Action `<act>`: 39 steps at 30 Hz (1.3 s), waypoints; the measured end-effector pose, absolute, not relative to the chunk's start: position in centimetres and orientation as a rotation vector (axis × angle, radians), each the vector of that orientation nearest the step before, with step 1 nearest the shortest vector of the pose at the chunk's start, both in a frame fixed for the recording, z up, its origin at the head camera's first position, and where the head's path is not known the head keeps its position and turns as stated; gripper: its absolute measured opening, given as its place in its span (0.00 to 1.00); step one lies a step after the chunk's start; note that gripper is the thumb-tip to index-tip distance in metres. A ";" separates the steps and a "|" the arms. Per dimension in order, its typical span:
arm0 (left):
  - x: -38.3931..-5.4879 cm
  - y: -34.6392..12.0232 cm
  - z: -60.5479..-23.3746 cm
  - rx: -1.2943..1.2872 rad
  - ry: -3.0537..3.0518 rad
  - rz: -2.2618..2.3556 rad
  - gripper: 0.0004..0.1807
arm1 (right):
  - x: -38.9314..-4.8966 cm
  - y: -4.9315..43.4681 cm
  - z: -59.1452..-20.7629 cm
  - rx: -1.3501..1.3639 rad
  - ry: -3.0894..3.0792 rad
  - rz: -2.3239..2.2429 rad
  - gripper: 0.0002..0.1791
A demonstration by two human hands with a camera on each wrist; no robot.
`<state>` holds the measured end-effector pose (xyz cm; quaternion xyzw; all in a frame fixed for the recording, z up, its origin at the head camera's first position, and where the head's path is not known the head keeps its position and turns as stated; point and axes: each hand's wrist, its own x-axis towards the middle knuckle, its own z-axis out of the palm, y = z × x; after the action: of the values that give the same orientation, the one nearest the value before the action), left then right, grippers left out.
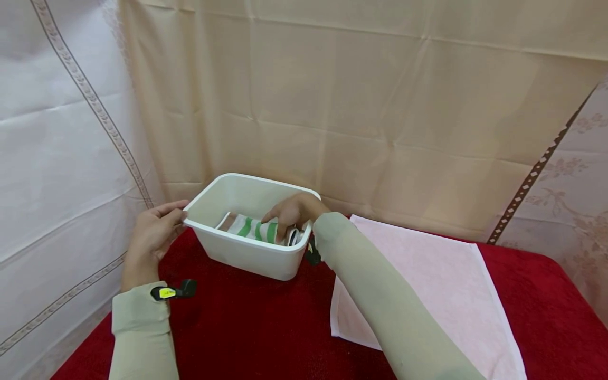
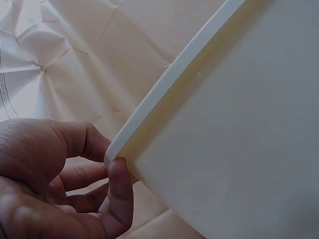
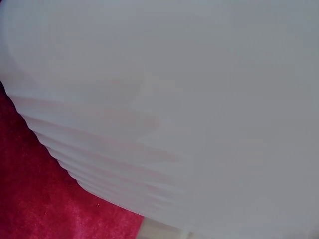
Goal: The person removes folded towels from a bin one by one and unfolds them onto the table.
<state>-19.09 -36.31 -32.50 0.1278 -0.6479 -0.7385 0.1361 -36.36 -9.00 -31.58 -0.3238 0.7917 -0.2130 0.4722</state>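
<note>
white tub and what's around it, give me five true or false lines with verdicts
1. The left hand pinches the rim of the white tub. True.
2. The right hand rests outside the tub. False: it reaches down inside.
3. A green-striped cloth lies in the tub. True.
4. In the head view, the pink towel lies left of the tub. False: it lies to the right.
5. The red cloth is beneath the tub. True.
</note>
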 end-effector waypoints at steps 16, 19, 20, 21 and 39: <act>-19.0 -36.2 -32.6 0.377 -1.874 -2.141 0.13 | -36.6 -8.9 -31.5 -0.810 1.808 -0.640 0.44; -19.0 -36.2 -32.6 0.369 -1.875 -2.141 0.14 | -36.7 -8.9 -31.4 -0.835 1.846 -0.606 0.43; -19.0 -36.2 -32.6 0.369 -1.875 -2.140 0.14 | -36.7 -8.9 -31.3 -0.843 1.855 -0.602 0.43; -19.0 -36.2 -32.6 0.371 -1.875 -2.139 0.13 | -36.7 -8.9 -31.3 -0.849 1.856 -0.602 0.42; -19.0 -36.1 -32.4 0.381 -1.918 -2.084 0.15 | -36.8 -8.9 -31.6 -0.832 1.871 -0.805 0.23</act>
<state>-18.97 -36.05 -32.39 0.1319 -0.6644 -0.7220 0.1414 -36.79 -8.90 -31.62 -0.3371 0.7578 -0.3261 0.4537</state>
